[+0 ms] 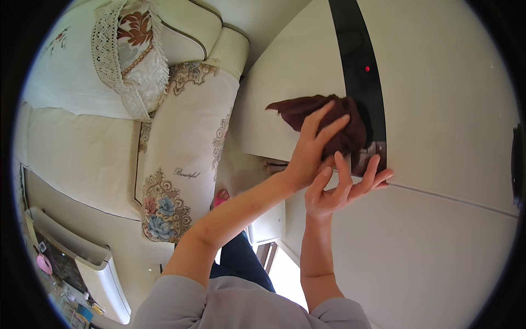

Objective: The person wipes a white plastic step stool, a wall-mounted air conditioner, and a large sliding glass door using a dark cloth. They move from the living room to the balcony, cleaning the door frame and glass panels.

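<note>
A pale cream cabinet front (438, 109) fills the right half of the view, its panels split by a thin seam running down to the right. To the left stands a cream sofa (76, 153), its armrest draped with a floral cover (181, 159) showing blue and pink flowers at the lower end and a short line of dark script near the middle. A lace-edged cushion (131, 49) with rust-coloured leaf print leans on the sofa back. A glossy black strip (356, 60) runs down the cabinet front, with one small red light (367, 69) on it. At the strip's lower end lies a dark brown cloth (329, 123), bunched and pressed against the panel. The left hand (312, 151) lies flat on the cloth, fingers spread and long, so its grip is not closed around it. The right hand (339, 189) sits just below, open, fingers fanned, fingertips touching the strip's lower end beside the cloth.
</note>
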The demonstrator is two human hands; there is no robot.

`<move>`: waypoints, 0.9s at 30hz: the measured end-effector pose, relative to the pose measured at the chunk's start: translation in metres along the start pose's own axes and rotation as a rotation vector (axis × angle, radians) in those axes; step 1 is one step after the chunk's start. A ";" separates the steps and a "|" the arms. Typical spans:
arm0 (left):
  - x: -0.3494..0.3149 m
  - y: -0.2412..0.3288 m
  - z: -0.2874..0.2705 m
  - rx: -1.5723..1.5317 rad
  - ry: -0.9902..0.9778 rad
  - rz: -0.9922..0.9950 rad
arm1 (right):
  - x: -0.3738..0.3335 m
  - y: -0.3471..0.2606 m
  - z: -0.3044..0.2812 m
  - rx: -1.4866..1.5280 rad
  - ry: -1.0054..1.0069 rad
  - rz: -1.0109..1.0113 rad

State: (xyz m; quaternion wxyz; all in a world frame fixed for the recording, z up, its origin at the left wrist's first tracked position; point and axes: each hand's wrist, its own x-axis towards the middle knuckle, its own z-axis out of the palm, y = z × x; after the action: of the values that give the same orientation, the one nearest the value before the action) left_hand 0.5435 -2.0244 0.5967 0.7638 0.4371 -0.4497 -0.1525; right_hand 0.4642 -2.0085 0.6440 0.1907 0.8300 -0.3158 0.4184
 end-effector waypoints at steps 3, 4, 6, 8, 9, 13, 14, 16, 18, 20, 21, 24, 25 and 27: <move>0.042 -0.028 -0.004 0.045 0.065 0.034 | -0.010 0.018 0.011 -0.083 0.013 -0.077; 0.057 -0.038 -0.004 0.067 0.101 0.052 | -0.012 0.024 0.015 -0.130 0.015 -0.122; 0.091 -0.060 -0.004 0.101 0.155 0.097 | -0.011 0.028 0.024 -0.155 0.049 -0.172; 0.132 -0.087 -0.003 0.130 0.199 0.177 | -0.008 0.028 0.029 -0.157 0.038 -0.213; 0.154 -0.101 -0.005 0.094 0.217 0.181 | -0.007 0.029 0.032 -0.157 0.054 -0.230; 0.231 -0.159 -0.016 -0.033 0.205 0.054 | -0.009 0.030 0.039 -0.151 0.110 -0.239; 0.238 -0.172 -0.021 -0.029 0.233 0.040 | -0.010 0.030 0.040 -0.163 0.109 -0.236; 0.233 -0.210 -0.038 0.235 0.174 -0.350 | -0.006 0.028 0.040 -0.191 0.097 -0.246; 0.198 -0.233 -0.049 0.015 0.181 -0.307 | -0.008 0.029 0.040 -0.229 0.067 -0.246; 0.148 -0.252 -0.056 0.116 0.308 -0.409 | -0.009 0.029 0.041 -0.228 0.071 -0.237; 0.118 -0.244 -0.053 0.040 0.224 -0.493 | -0.012 0.031 0.042 -0.244 0.061 -0.231; 0.038 -0.184 -0.032 0.144 0.139 -0.319 | -0.012 0.032 0.039 -0.288 0.048 -0.233; 0.020 -0.152 -0.027 0.155 0.114 -0.227 | -0.011 0.031 0.038 -0.298 0.043 -0.240; -0.004 -0.102 -0.025 0.074 -0.015 -0.065 | -0.009 0.030 0.037 -0.306 0.036 -0.252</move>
State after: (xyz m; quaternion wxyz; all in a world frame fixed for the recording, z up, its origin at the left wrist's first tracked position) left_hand 0.5785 -2.0667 0.5066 0.7386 0.4782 -0.4462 -0.1638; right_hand 0.4604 -2.0486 0.6173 0.3711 0.8166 -0.2657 0.3533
